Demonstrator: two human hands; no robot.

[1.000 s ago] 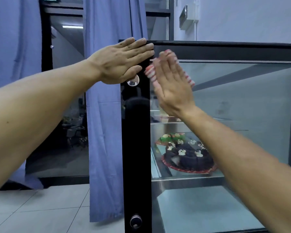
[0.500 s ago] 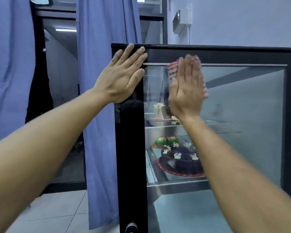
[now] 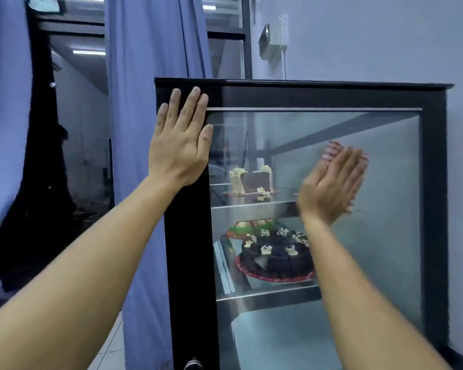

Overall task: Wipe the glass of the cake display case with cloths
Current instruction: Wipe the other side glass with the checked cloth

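The cake display case (image 3: 187, 263) has a black frame and a large side glass pane (image 3: 385, 236). My left hand (image 3: 179, 145) lies flat with straight fingers on the frame's upper left corner post. My right hand (image 3: 329, 185) presses a red-and-white striped cloth (image 3: 332, 150) flat against the middle of the glass; only the cloth's edge shows past my fingertips. The hand is blurred by motion.
Inside the case a chocolate cake (image 3: 275, 257) sits on a red plate on the lower shelf, with cake slices (image 3: 251, 180) on the shelf above. Blue curtains (image 3: 145, 129) hang to the left. A pale wall (image 3: 385, 36) stands behind the case.
My right hand with the cloth has slid across the glass from the upper left corner to the right and down. My left hand stays on the corner post. The view has shifted.
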